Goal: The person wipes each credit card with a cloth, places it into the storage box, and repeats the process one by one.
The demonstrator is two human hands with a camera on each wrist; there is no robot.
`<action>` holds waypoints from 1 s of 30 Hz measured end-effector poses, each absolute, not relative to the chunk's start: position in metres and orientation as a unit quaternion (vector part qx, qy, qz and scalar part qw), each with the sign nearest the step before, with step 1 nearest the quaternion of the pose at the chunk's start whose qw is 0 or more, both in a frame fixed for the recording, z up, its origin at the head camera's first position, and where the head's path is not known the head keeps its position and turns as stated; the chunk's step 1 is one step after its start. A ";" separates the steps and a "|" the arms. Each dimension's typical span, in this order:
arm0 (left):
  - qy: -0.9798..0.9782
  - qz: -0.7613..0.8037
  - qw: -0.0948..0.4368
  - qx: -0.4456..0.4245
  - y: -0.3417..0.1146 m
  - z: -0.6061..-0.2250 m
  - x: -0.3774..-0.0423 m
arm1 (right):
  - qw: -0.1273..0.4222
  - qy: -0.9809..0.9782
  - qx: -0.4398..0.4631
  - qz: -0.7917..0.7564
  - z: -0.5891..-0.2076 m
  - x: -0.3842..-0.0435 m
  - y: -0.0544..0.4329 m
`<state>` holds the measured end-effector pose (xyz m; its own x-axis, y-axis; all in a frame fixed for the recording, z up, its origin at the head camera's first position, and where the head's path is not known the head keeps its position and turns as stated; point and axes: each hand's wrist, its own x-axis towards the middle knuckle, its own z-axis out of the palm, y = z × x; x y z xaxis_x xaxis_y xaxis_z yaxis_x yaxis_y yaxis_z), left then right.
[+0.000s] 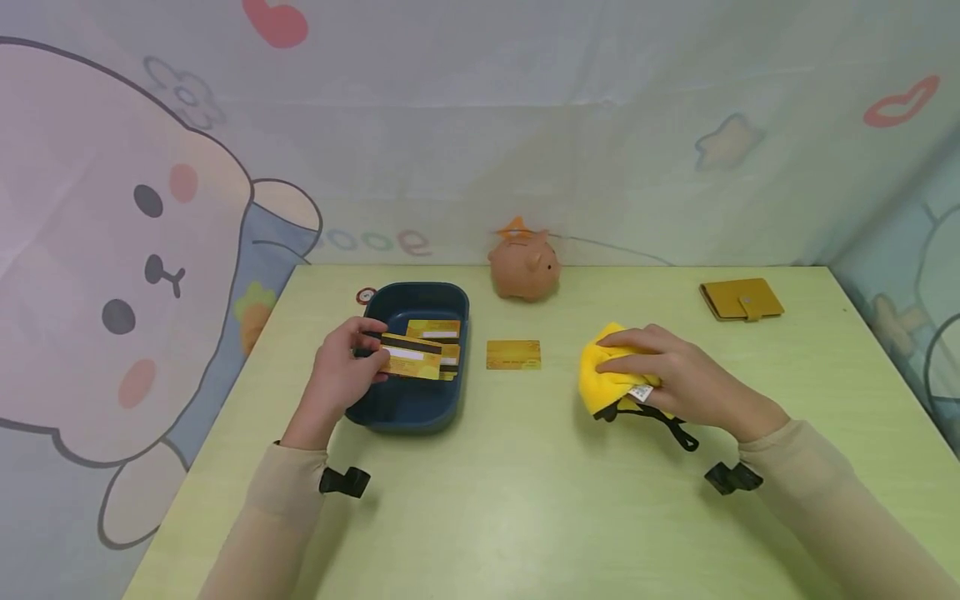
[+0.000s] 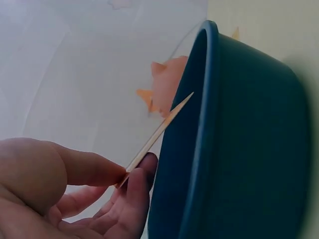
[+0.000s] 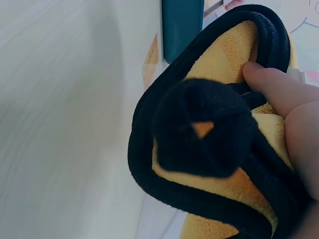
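My left hand pinches a gold bank card between thumb and fingers, its dark-striped side showing in the head view. Edge-on in the left wrist view, the same card slants at the rim of a dark blue bin. Several more gold cards lie inside that bin, partly covered by the held one. My right hand grips a bunched yellow cloth with black edging, a hanging loop and a white label. Between bin and cloth, one gold card lies flat on the table.
A pink piggy bank stands at the table's back edge, behind the loose card. Far right at the back lies a mustard wallet with a snap strap. A small red-and-white round item sits by the bin's back left corner.
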<state>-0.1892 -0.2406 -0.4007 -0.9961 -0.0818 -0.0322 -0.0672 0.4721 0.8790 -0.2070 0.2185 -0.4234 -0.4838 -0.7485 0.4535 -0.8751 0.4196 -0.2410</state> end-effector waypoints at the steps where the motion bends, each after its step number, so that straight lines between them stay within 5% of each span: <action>1: -0.863 -0.503 0.002 0.042 -0.241 -0.402 -0.190 | 0.139 -0.831 0.488 0.227 -0.423 -0.207 0.219; 14: -0.918 -0.380 -0.114 0.021 -0.240 -0.413 -0.195 | 0.131 -0.837 0.482 0.224 -0.422 -0.206 0.220; 30: -0.961 -0.240 -0.139 -0.011 -0.232 -0.418 -0.195 | 0.134 -0.834 0.486 0.224 -0.423 -0.205 0.220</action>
<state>-0.1948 -0.2321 -0.4178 -0.9611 0.0885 -0.2617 -0.0449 0.8846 0.4642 -0.2055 0.2200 -0.4227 -0.4909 -0.7506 0.4423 -0.8712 0.4262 -0.2437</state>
